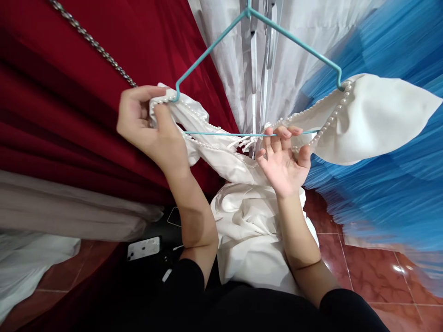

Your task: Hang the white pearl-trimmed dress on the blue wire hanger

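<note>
A light blue hanger (293, 36) hangs in front of me with a white garment (377, 121) on it. Pearl beads trim the garment's edges, and one shoulder sits over the hanger's right end. My left hand (152, 124) pinches the beaded white fabric at the hanger's left end, between thumb and fingers. With its palm toward me, my right hand (285, 166) has its fingers apart at the hanger's lower bar, close to the beaded edge. Whether those fingers press on the bar is hard to tell. The garment's lower part (249, 216) drapes down over my lap between my forearms.
Red fabric (166, 41) with a metal chain (93, 41) hangs at left. Blue tulle (391, 60) fills the right side. Behind the hanger are white cloth (304, 69) and metal poles. A phone (143, 249) lies on a black surface at lower left, above red floor tiles (374, 272).
</note>
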`<state>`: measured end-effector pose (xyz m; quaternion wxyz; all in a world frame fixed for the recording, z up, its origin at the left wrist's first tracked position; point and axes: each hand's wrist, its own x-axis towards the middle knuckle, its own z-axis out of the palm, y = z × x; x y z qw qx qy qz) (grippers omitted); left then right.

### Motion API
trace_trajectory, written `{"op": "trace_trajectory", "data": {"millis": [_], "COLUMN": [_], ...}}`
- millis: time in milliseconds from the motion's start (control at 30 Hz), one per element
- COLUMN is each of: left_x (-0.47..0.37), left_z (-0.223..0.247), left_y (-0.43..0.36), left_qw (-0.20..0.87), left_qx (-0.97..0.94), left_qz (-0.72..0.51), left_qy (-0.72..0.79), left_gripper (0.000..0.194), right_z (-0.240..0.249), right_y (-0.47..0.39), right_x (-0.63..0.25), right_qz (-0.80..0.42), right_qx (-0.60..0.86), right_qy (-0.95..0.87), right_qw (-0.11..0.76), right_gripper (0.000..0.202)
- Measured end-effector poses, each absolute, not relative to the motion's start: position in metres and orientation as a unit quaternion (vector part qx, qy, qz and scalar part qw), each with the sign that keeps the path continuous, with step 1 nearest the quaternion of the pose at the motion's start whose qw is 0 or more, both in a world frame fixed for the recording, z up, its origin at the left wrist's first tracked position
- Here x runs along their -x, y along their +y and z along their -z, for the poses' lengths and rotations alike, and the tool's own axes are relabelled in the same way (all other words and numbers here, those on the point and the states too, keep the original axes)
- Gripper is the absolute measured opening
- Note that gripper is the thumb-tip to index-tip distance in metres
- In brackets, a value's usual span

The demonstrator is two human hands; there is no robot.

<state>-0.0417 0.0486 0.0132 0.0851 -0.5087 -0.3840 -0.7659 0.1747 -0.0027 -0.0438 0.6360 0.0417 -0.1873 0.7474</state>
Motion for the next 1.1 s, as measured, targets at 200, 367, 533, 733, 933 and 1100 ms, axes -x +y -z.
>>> {"op": "trace_trajectory", "data": {"millis": [200,367,533,733,933,1100], "left_x": [0.078,0.098,0.103,0.083,0.024,-0.025], "left_z": [-0.014,0.009,0.072,0.113,0.062,0.028], "left_y": [0.055,0.065,0.051,0.031,-0.004,-0.019], "left_qw": [0.103,0.015,-0.016,-0.079,-0.27,-0.302], "left_qx": [0.418,0.315,0.238,0.319,0.549,0.508], "left_qz": [0.782,0.848,0.899,0.872,0.723,0.773], "left_qy": [-0.451,-0.427,-0.367,-0.363,-0.322,-0.232], "left_gripper": [0.035,0.035,0.021,0.011,0.038,0.021], "right_z": [0.04,0.034,0.031,0.032,0.031,0.028], "right_y": [-0.003,-0.005,-0.008,-0.01,-0.01,-0.01], "right_x": [-0.178,-0.18,-0.183,-0.173,-0.164,-0.165], "right_qz": [-0.749,-0.756,-0.737,-0.736,-0.71,-0.689], "right_qx": [-0.021,0.009,0.062,0.093,0.093,0.102], "right_qy": [-0.153,-0.174,-0.203,-0.241,-0.264,-0.281], "right_qw": [0.645,0.631,0.642,0.626,0.647,0.66], "right_gripper": [0.024,0.029,0.031,0.035,0.028,0.026]}}
